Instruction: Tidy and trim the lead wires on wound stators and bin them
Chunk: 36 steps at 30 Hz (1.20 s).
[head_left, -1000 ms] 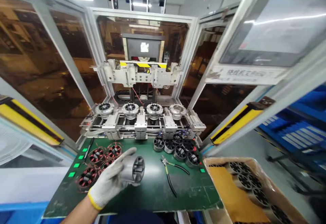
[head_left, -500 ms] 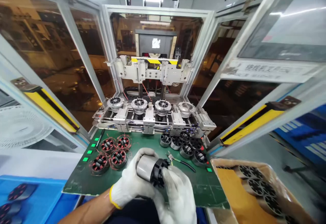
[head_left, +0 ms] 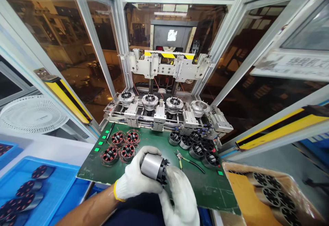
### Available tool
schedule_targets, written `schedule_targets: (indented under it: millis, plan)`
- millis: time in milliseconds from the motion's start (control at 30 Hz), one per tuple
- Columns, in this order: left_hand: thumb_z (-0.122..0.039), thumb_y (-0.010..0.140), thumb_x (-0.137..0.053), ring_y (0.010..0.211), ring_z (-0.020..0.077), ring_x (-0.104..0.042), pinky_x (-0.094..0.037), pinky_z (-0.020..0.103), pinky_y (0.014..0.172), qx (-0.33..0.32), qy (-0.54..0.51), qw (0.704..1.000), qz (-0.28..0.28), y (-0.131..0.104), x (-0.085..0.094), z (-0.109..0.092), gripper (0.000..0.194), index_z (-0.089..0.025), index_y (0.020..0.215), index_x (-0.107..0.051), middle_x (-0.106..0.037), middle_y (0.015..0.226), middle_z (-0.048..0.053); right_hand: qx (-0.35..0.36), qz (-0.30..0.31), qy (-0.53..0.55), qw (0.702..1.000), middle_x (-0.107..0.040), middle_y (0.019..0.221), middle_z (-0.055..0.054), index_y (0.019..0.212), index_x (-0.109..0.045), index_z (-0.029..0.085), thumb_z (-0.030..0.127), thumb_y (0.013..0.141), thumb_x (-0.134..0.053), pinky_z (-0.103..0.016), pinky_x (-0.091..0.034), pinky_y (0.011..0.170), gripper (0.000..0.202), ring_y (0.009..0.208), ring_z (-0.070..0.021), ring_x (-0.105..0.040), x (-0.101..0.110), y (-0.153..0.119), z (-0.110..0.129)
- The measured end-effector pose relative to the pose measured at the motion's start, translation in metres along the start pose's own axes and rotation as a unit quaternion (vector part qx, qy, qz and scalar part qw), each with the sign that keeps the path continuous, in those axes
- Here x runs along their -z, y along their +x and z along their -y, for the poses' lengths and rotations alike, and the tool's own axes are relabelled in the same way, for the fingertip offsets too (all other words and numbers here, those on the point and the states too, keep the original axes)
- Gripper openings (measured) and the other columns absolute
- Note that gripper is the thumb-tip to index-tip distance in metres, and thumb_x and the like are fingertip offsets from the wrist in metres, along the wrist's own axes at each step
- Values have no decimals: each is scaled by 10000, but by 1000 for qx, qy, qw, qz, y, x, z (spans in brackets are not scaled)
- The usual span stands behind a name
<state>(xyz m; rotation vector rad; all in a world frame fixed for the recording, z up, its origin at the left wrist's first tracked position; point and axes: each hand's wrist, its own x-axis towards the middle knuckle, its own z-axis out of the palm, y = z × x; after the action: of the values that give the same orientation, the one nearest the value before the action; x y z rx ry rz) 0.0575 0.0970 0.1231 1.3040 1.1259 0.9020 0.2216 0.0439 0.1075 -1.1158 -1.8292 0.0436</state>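
My left hand, in a white knit glove with a yellow cuff, is wrapped round the silver side of a motor stator core. The core lies tilted above the green work table, its black slotted end facing right. Against that end are the curled fingers of my gloved right hand, slightly blurred, hiding part of it. Just beyond the hands lies a pair of wire cutters with dark handles. Several stators wound with copper wire sit left of it, and several bare stator cores stand to the right.
A winding machine with round holders spans the table's back. Yellow light-curtain bars flank it. Blue trays with wound stators are at left, below a white fan. A lined box of cores stands at right.
The view has shifted, so the scene sits further right and the left trays show more. The core stays in my left hand, its black end turned slightly; my right fingers have shifted against it.
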Motion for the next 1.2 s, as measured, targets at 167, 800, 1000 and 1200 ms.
schedule_targets:
  millis: [167,800,1000,1200]
  plan:
    - [-53,418,-786,831,188,-640,-518,273,746,20,25,999,-7,0,-2,-1,809,-243,1150,-501,-628,1096,29,-20,69,47,996,-504,1302,-102,1435,-320,280,168,817,-527,-456,-522,894,662,1169,-292,-527,5,1,-3]
    - [-200,596,-771,1055,247,-597,-465,356,943,-64,119,989,67,-10,4,-20,732,-292,1265,-491,-613,1212,44,-179,159,171,956,-445,1414,-86,1442,-340,244,563,908,-375,-379,-477,960,623,1213,-279,-509,18,15,-24]
    - [-317,557,-816,1040,291,-622,-486,381,902,-78,210,975,-5,-9,-1,-19,888,-298,1348,-411,-587,1252,81,-249,199,217,923,-512,1359,-52,1446,-317,274,540,902,-402,-405,-429,1009,611,1213,-261,-509,10,15,-27]
    - [-291,647,-758,1183,266,-539,-424,336,1000,-222,293,930,29,-7,2,-10,702,-313,1281,-457,-544,1319,45,-281,217,218,909,-563,1292,-78,1447,-315,245,538,901,-395,-435,-375,1049,625,1167,-263,-540,10,18,-28]
